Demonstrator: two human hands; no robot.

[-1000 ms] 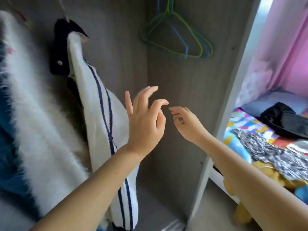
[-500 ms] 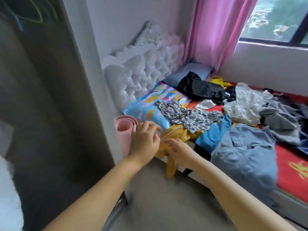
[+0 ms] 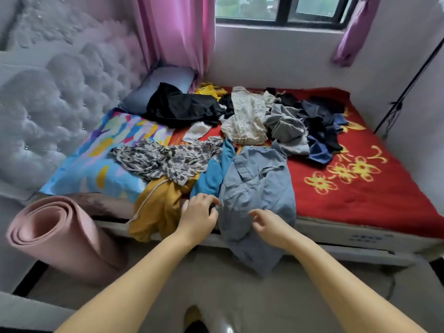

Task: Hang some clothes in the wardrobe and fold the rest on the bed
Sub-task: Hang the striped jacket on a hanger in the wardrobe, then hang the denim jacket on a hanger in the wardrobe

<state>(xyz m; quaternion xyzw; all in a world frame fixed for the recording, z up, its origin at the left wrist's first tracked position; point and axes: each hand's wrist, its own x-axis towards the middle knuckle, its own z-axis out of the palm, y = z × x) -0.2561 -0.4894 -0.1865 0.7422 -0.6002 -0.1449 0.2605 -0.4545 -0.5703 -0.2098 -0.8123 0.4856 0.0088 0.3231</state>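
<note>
**Both hands at the denim shirt on the bed's near edge**

The denim shirt (image 3: 257,188) lies on the near edge of the bed (image 3: 365,195), its lower part draped over the side toward the floor. Its long axis runs from the near edge away toward the window (image 3: 278,8), with the collar at the far end and the hem hanging nearest the person. The left hand (image 3: 199,215) is at the shirt's left border, fingers curled, and appears to touch the cloth there; whether it actually pinches the fabric cannot be told. The right hand (image 3: 269,224) hovers over the shirt's lower middle with its fingers loosely bent and apart, holding nothing.

Just left of the shirt lies a blue garment (image 3: 213,174), and left of that a yellow hoodie (image 3: 158,207) hangs over the bed edge. A spotted grey top (image 3: 165,159) lies above the hoodie, partly on a colourful pillow (image 3: 101,159). Farther back are a black garment (image 3: 180,106), a cream jacket (image 3: 247,118), a grey piece (image 3: 286,126) and a dark navy heap (image 3: 322,126), all on the red blanket with yellow flowers.

No readable writing or labels show on any garment. A rolled pink mat (image 3: 55,234) stands on the floor beside the tufted headboard (image 3: 55,92). A pink curtain (image 3: 177,32) hangs by the window.
</note>
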